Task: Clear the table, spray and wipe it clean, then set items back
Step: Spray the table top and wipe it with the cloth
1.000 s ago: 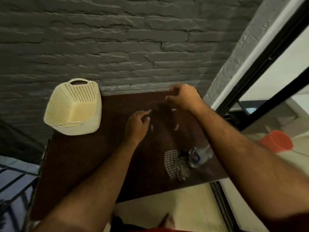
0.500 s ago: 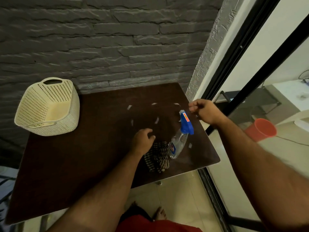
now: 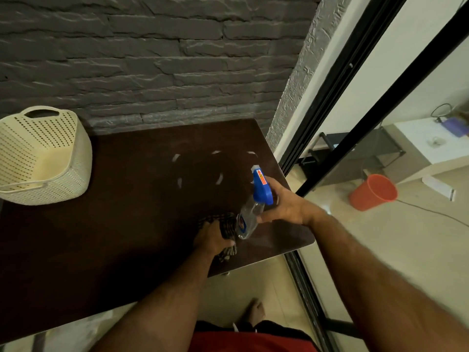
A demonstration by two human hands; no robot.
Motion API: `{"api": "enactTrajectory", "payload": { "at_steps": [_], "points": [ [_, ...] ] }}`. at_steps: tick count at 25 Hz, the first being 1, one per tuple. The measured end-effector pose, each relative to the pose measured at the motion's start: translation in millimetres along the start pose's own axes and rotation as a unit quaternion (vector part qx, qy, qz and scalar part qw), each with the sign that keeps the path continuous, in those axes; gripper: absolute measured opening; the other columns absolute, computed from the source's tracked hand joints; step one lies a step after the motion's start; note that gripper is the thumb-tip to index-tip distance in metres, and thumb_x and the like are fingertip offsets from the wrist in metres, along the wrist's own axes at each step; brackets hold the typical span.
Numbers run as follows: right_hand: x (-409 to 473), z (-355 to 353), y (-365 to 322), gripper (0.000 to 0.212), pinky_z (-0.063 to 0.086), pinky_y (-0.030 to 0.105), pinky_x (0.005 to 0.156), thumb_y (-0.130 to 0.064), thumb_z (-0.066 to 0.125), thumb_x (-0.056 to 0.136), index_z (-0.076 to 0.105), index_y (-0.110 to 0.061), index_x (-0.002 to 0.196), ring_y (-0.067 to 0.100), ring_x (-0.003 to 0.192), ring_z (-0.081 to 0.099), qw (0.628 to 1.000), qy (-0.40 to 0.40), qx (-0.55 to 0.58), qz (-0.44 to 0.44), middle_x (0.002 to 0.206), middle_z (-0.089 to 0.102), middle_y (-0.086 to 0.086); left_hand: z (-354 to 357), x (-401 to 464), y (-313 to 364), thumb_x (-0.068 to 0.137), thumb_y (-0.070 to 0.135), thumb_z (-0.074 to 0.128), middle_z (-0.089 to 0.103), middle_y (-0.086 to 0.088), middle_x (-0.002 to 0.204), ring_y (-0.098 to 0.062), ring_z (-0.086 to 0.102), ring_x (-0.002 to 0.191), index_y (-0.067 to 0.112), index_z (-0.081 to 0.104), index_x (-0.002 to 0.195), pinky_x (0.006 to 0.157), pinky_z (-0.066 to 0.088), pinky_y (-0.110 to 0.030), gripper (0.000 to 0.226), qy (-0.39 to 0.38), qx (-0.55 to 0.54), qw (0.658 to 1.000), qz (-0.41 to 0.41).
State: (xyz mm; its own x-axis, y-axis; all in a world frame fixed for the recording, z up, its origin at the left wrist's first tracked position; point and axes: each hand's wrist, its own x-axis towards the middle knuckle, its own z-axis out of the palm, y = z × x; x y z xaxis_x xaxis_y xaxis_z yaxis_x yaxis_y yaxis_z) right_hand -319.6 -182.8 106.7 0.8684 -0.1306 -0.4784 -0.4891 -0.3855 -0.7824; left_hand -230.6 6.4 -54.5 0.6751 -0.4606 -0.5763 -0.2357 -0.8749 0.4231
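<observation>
Both bare forearms reach forward and slightly inward from the lower edge of the view; the left hand (image 3: 212,237) lies knuckles up, fingers curled down and closed over a bunched checked cloth (image 3: 225,224). The right hand (image 3: 285,205) sits just beyond it to the right, wrist nearly straight; its fingers wrap the neck of a spray bottle (image 3: 250,212), thumb underneath.

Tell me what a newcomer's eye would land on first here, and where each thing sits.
First, the spray bottle with its bright blue head, gripped by the right hand over the right part of the dark table. Just below it, the left hand clutches a checked cloth near the table's front edge. The cream perforated basket stands at the far left corner, and white scraps dot the tabletop.
</observation>
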Motion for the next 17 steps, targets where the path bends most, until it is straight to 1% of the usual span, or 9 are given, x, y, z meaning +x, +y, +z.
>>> {"api": "enactTrajectory", "payload": {
  "at_steps": [2, 4, 6, 7, 9, 11, 13, 15, 17],
  "points": [
    [3, 2, -2, 0.093, 0.050, 0.025, 0.089, -0.006, 0.080, 0.074, 0.027, -0.030, 0.147, 0.008, 0.109, 0.054, 0.999, 0.022, -0.001, -0.025, 0.128, 0.051, -0.007, 12, -1, 4, 0.068, 0.055, 0.076, 0.037, -0.010, 0.142, -0.029, 0.041, 0.129, 0.021, 0.041, 0.139, 0.102, 0.042, -0.042, 0.086, 0.009, 0.024, 0.999, -0.035],
    [7, 4, -3, 0.081, 0.052, 0.033, 0.095, -0.006, 0.074, 0.080, 0.031, -0.026, 0.145, 0.009, 0.114, 0.054, 0.998, 0.046, -0.029, -0.041, 0.133, 0.051, -0.003, 23, -3, 12, 0.068, 0.052, 0.077, 0.035, -0.009, 0.139, -0.029, 0.042, 0.126, 0.023, 0.043, 0.136, 0.098, 0.044, -0.042, 0.080, 0.042, 0.029, 0.996, -0.070],
    [12, 6, 0, 0.074, 0.047, 0.042, 0.103, -0.004, 0.070, 0.083, 0.034, -0.025, 0.144, 0.018, 0.123, 0.051, 0.997, 0.048, -0.034, -0.044, 0.138, 0.050, 0.002, 30, -4, 19, 0.075, 0.046, 0.073, 0.036, -0.009, 0.138, -0.029, 0.043, 0.122, 0.024, 0.045, 0.133, 0.096, 0.046, -0.040, 0.068, 0.078, 0.034, 0.991, -0.102],
    [14, 6, 2, 0.073, 0.047, 0.043, 0.104, -0.004, 0.069, 0.084, 0.034, -0.026, 0.144, 0.020, 0.125, 0.051, 0.997, 0.039, -0.032, -0.051, 0.136, 0.051, 0.000, 33, -5, 23, 0.079, 0.043, 0.070, 0.036, -0.010, 0.139, -0.029, 0.043, 0.122, 0.024, 0.045, 0.133, 0.097, 0.045, -0.040, 0.062, 0.092, 0.034, 0.988, -0.116],
    [20, 5, 7, 0.072, 0.047, 0.041, 0.102, -0.007, 0.068, 0.085, 0.032, -0.029, 0.143, 0.018, 0.120, 0.053, 0.997, 0.016, -0.024, -0.077, 0.123, 0.052, -0.011, 34, -5, 27, 0.084, 0.037, 0.066, 0.039, -0.012, 0.140, -0.029, 0.046, 0.124, 0.021, 0.044, 0.134, 0.100, 0.043, -0.039, 0.057, 0.110, 0.012, 0.985, -0.129],
    [23, 4, 9, 0.074, 0.047, 0.039, 0.101, -0.010, 0.067, 0.086, 0.029, -0.032, 0.145, 0.016, 0.119, 0.053, 0.995, -0.002, -0.003, -0.098, 0.118, 0.051, -0.016, 28, -7, 26, 0.086, 0.028, 0.063, 0.050, -0.014, 0.135, -0.030, 0.050, 0.122, 0.016, 0.044, 0.133, 0.100, 0.043, -0.037, 0.052, 0.130, -0.074, 0.979, -0.139],
    [28, 7, 12, 0.078, 0.045, 0.038, 0.102, -0.016, 0.067, 0.087, 0.024, -0.038, 0.148, 0.014, 0.121, 0.053, 0.993, -0.012, 0.013, -0.113, 0.124, 0.052, -0.014, 15, -8, 20, 0.087, 0.023, 0.059, 0.060, -0.016, 0.124, -0.034, 0.055, 0.115, 0.011, 0.048, 0.128, 0.094, 0.046, -0.037, 0.043, 0.157, -0.184, 0.957, -0.159],
    [37, 12, 12, 0.075, 0.046, 0.041, 0.102, -0.025, 0.066, 0.087, 0.026, -0.042, 0.147, 0.014, 0.119, 0.056, 0.993, -0.013, 0.029, -0.116, 0.129, 0.055, -0.010, -3, -7, 12, 0.087, 0.025, 0.057, 0.063, -0.017, 0.117, -0.035, 0.058, 0.108, 0.010, 0.055, 0.120, 0.091, 0.048, -0.037, 0.036, 0.191, -0.268, 0.927, -0.182],
    [50, 15, 7, 0.064, 0.050, 0.045, 0.099, -0.031, 0.065, 0.088, 0.033, -0.042, 0.142, 0.014, 0.112, 0.061, 0.991, -0.013, 0.058, -0.116, 0.123, 0.059, -0.008, -26, -4, 5, 0.088, 0.029, 0.054, 0.065, -0.014, 0.114, -0.033, 0.061, 0.103, 0.014, 0.059, 0.113, 0.092, 0.049, -0.040, 0.029, 0.208, -0.379, 0.878, -0.207]
  ]
}}
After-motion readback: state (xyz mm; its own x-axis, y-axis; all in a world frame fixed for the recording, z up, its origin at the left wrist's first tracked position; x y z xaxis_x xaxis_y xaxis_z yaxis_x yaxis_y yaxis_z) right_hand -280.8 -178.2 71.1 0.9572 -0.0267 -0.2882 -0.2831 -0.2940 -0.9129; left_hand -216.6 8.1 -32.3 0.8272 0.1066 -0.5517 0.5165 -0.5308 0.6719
